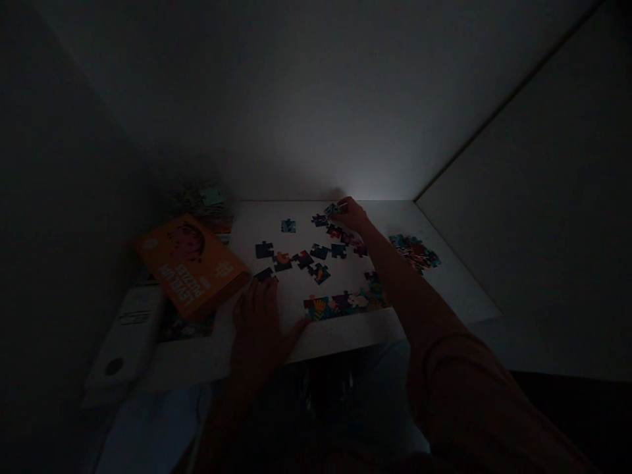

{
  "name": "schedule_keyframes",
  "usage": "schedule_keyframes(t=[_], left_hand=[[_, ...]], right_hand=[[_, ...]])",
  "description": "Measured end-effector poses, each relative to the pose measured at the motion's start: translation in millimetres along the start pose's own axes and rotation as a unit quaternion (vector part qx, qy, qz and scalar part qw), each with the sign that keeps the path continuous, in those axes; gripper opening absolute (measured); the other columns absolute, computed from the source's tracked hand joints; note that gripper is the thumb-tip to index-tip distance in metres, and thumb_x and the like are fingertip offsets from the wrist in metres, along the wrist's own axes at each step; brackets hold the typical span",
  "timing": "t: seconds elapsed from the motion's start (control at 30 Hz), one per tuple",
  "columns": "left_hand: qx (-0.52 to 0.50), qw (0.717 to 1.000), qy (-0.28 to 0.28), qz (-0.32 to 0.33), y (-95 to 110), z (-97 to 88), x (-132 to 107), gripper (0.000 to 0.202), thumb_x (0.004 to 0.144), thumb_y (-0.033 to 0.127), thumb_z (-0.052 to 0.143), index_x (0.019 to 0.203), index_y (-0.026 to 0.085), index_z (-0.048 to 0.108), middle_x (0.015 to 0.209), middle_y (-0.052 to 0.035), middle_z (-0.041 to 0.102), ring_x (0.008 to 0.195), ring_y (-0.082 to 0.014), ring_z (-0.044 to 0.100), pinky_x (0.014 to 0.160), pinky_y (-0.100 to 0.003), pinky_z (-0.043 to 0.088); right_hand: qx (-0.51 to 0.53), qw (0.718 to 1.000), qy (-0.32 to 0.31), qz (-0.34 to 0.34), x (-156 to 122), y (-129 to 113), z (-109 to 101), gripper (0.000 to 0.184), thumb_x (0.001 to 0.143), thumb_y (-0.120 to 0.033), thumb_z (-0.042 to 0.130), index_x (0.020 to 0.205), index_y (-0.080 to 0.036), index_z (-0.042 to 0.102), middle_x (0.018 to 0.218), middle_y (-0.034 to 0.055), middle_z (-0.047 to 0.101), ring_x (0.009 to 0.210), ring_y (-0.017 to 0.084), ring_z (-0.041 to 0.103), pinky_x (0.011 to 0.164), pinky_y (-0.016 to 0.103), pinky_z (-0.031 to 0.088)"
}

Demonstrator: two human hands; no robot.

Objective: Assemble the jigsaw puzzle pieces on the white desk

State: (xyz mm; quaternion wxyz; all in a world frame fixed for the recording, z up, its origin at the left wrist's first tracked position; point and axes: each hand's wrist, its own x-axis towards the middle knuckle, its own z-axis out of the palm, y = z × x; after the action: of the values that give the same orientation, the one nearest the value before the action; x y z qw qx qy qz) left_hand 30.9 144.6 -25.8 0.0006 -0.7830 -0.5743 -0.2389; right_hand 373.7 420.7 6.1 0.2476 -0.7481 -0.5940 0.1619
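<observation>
My right hand (pixel 352 214) reaches to the back of the white table and pinches a puzzle piece (pixel 331 210) with blue-green colours. Just below it lie more loose pieces, among them a red one (pixel 334 231). My left hand (pixel 261 324) rests flat near the front edge, thumb spread, its fingertips at a dark puzzle piece (pixel 265 274). Between the hands several dark pieces are scattered, one with an orange shape (pixel 283 261). A joined strip of puzzle (pixel 340 304) runs along the front, partly hidden by my right forearm.
On the left an orange puzzle box (pixel 190 263) leans over a colourful sheet (pixel 185 327) and beside a white binder-like object (pixel 129 329). Behind it is a pile of pieces (pixel 207 196). Another pile (pixel 413 253) lies right of my forearm. Walls border the table; the room is dim.
</observation>
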Motion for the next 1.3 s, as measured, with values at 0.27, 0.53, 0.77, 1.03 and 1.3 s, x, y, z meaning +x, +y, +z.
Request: schedule_keyframes(t=[0.27,0.53,0.77,1.03,1.3], left_hand=[[-0.057,0.998,0.006,-0.019,2.0,2.0,2.7,0.094,0.109,0.074,0.064,0.180,0.018,0.040,0.171,-0.0313,0.062,0.166,-0.0546,0.054,0.131,-0.081,0.048],[-0.124,0.989,-0.004,-0.077,-0.8,-5.6,7.4,0.075,0.117,0.064,0.050,0.175,0.018,0.043,0.173,-0.0280,0.060,0.166,-0.0442,0.053,0.138,-0.069,0.041],[-0.104,0.991,-0.086,0.004,-2.5,-18.8,5.1,0.057,0.110,0.038,0.062,0.164,0.021,0.063,0.171,-0.0191,0.065,0.165,-0.0401,0.052,0.139,-0.062,0.038],[-0.093,0.986,-0.124,0.055,-11.1,-16.6,9.5,0.054,0.110,0.043,0.067,0.161,0.026,0.069,0.170,-0.0148,0.068,0.164,-0.0390,0.054,0.138,-0.062,0.035],[-0.084,0.989,-0.120,0.007,-8.8,-18.0,11.3,0.051,0.112,0.044,0.074,0.160,0.025,0.072,0.158,-0.0163,0.074,0.152,-0.0390,0.060,0.131,-0.062,0.039]], right_hand=[[0.291,0.926,-0.149,-0.189,-63.5,-11.8,-26.3,0.046,0.090,-0.058,0.091,0.123,-0.028,0.080,0.098,0.0040,0.087,0.092,0.025,0.082,0.096,0.045,0.068],[0.171,0.865,-0.338,-0.329,-168.9,-63.6,-7.5,0.035,0.098,-0.057,0.086,0.115,-0.027,0.086,0.112,0.0062,0.089,0.101,0.025,0.080,0.096,0.041,0.065],[0.136,0.929,-0.157,-0.308,-216.0,-15.3,-12.7,0.035,0.107,-0.055,0.075,0.125,-0.027,0.086,0.124,0.0098,0.088,0.109,0.029,0.080,0.101,0.047,0.066],[0.100,0.977,0.050,-0.183,-255.1,106.3,-47.1,0.039,0.105,-0.060,0.072,0.124,-0.028,0.083,0.128,0.0134,0.087,0.118,0.035,0.082,0.113,0.058,0.064],[-0.011,0.978,0.074,-0.194,-255.5,123.6,-41.1,0.040,0.104,-0.055,0.070,0.131,-0.028,0.082,0.134,0.0177,0.083,0.129,0.040,0.077,0.117,0.063,0.061]])
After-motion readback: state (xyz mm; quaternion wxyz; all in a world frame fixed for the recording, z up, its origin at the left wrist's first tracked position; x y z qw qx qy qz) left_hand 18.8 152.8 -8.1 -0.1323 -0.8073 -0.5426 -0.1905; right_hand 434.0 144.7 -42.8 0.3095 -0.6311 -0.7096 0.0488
